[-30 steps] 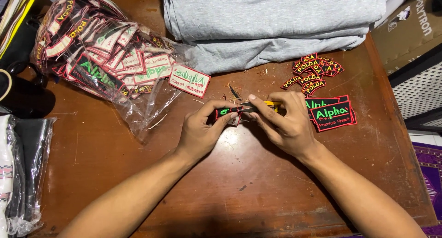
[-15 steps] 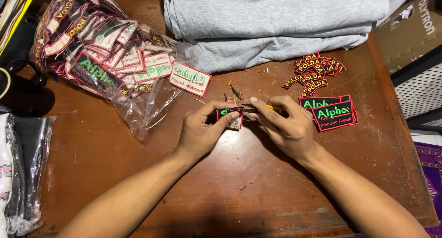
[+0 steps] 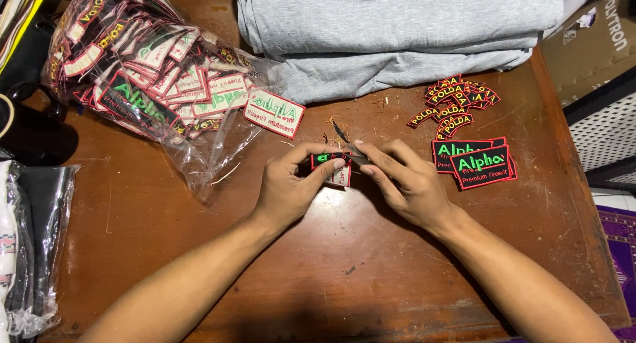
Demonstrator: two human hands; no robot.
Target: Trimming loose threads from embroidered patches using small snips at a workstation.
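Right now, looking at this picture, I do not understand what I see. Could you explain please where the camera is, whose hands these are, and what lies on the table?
There is no machine here. One camera sits on a person's head and looks down, so both bare arms are that person's own. The left hand pinches a small black embroidered patch with a red border. The right hand holds a thin dark tool against the patch; I cannot tell what kind of tool it is. All of this is above a brown wooden table. On the table lie a clear plastic bag of patches, a loose white patch, folded grey cloth, a heap of small curved patches and a stack of black rectangular patches.
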